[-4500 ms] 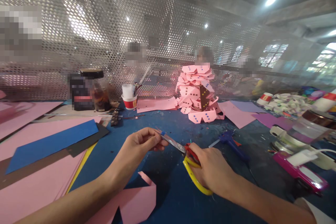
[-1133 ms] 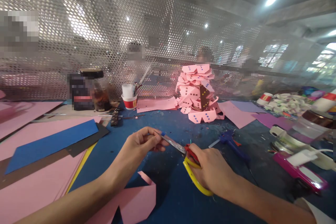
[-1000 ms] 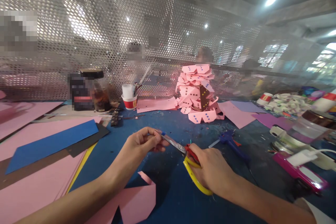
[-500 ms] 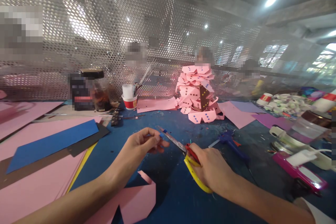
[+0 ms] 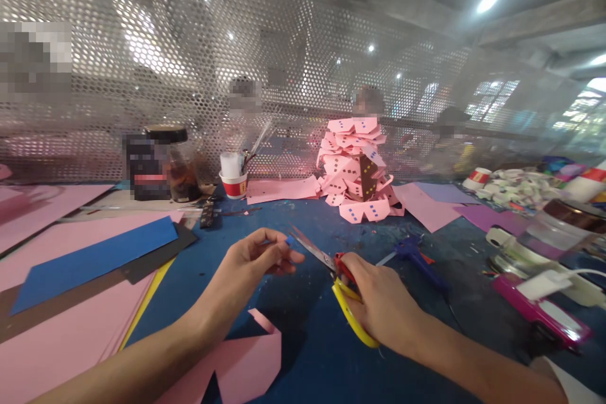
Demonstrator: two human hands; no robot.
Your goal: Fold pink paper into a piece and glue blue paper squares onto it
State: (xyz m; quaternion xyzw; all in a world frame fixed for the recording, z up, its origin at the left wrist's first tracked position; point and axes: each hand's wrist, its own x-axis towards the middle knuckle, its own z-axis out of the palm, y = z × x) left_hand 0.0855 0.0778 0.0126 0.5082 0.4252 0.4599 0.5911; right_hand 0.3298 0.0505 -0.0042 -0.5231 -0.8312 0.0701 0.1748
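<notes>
Between the thumb and forefinger of my left hand point(image 5: 262, 255) is a tiny piece of blue paper point(image 5: 289, 240), only its tip showing. My right hand point(image 5: 379, 297) grips a pair of scissors point(image 5: 326, 259) by the red and yellow handles. The scissor blades point up and left, just beside the blue piece and my left fingertips. Below my left wrist lies a cut pink paper shape point(image 5: 250, 360) with a curled strip. Farther back stands a pile of pink paper glasses shapes point(image 5: 353, 164) dotted with small blue and dark squares.
Blue point(image 5: 99, 262) and pink sheets cover the left side. A purple glue gun point(image 5: 419, 262) lies right of the scissors. A paper cup point(image 5: 234, 183) and a lidded jar point(image 5: 184, 170) stand by the perforated metal screen. A magenta device point(image 5: 540, 312) sits at the right.
The blue bit that was at the scissor blades no longer shows there. The scissors have shifted slightly down and left, and less blue shows at my left fingertips.
</notes>
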